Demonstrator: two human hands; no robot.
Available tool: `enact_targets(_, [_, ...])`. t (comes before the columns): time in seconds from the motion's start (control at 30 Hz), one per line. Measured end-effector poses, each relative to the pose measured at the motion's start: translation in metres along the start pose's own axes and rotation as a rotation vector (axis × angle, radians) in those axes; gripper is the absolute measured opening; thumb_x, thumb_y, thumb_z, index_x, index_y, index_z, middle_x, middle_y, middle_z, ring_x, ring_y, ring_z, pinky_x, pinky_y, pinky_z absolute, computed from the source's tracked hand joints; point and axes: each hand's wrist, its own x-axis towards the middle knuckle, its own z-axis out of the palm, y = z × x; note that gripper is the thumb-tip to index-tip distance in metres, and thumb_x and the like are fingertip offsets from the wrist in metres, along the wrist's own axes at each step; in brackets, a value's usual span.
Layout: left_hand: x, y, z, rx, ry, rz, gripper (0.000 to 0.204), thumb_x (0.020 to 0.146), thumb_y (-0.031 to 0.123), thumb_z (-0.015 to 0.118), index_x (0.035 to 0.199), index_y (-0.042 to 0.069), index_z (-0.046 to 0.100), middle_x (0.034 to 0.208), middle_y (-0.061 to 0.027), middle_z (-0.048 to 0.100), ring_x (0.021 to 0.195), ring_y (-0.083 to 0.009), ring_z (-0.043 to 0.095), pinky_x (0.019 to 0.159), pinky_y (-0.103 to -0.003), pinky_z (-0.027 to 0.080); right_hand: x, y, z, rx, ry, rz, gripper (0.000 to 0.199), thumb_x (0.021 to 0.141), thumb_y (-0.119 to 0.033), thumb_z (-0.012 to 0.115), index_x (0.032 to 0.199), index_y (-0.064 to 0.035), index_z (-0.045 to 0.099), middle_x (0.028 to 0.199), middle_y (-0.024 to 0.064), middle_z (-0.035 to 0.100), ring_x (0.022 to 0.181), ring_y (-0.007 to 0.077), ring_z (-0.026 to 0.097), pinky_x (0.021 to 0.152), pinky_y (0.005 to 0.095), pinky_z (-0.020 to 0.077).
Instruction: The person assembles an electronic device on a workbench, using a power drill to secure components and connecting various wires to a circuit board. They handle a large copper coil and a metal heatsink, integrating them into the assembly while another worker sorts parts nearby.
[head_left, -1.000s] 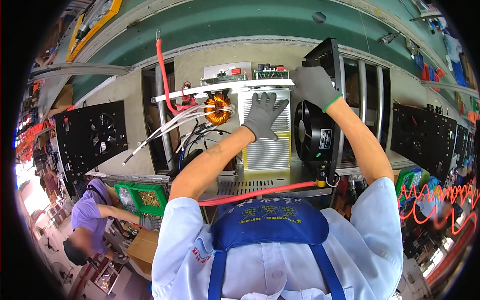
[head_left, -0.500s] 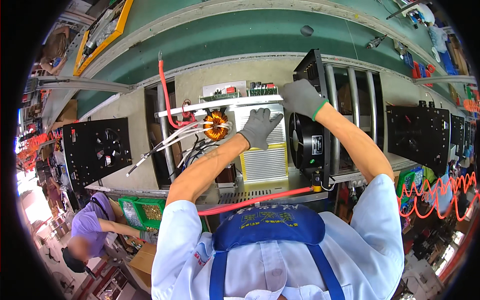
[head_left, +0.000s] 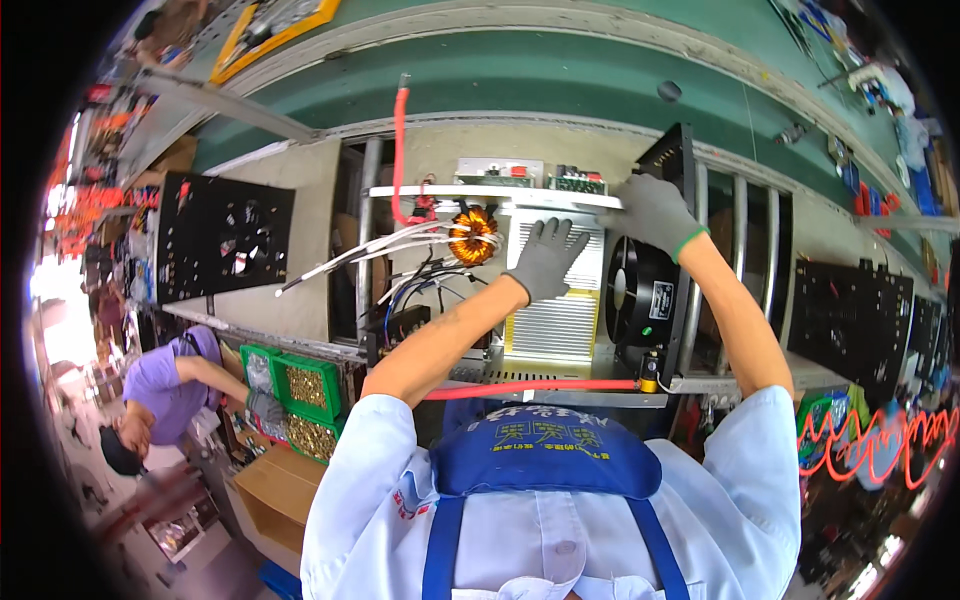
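Note:
My left hand, in a grey glove, lies flat with spread fingers on a silver finned heatsink. My right hand, also gloved, is curled at the right end of a long pale metal plate; what its fingers hold, if anything, is hidden. Beside that hand are a black upright panel and a black round fan. Left of the heatsink sits a copper-wound toroid coil with white cables. Green circuit boards stand behind the plate.
A red cable rises at the back left; a red tube runs along the front. Black chassis panels stand on either side. Metal rollers lie right. A co-worker reaches toward green bins at lower left.
The whole view has shifted, so the bench and unit appear farther right. My left hand stays spread on the heatsink and my right hand stays at the plate's end. The co-worker's arm has moved.

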Motion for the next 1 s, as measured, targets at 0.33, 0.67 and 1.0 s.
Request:
enact_targets(0.33, [-0.197,0.032,-0.073,-0.558,0.686,-0.504,0.059,0.083,0.026,0.073,0.133,0.001,0.053,0.125,-0.0247,0.056,0.119,-0.0416,0.054,0.103,-0.048,0.045,-0.176,-0.211,-0.15,0.318,0.211,-1.065,0.037,0.073,-0.023,0.075,0.107,-0.0093,0.069,0.106,0.0066,0.068,0.096,0.0267,0.065,0.081,0.0391,0.0521])
enact_targets(0.67, [-0.398,0.03,0.004,-0.381,1.233,-1.266,0.028,0.09,0.012,0.067,0.115,0.0,0.066,0.103,-0.0141,0.067,0.09,-0.0229,0.066,0.082,-0.035,0.054,-0.233,-0.338,-0.153,0.195,-0.105,-1.608,0.019,0.086,-0.022,0.066,0.09,-0.004,0.071,0.097,0.0058,0.067,0.09,0.0217,0.063,0.085,0.0326,0.0511])
enact_targets(1.0, [-0.612,-0.128,0.174,-0.083,0.577,-1.584,0.034,0.087,0.022,0.057,0.112,0.001,0.068,0.102,-0.0275,0.07,0.095,-0.0444,0.066,0.087,-0.051,0.052,-0.25,-0.409,-0.125,0.066,-0.034,-1.501,0.021,0.081,-0.023,0.063,0.082,-0.0034,0.069,0.086,0.0074,0.065,0.08,0.0232,0.061,0.076,0.0335,0.0489])
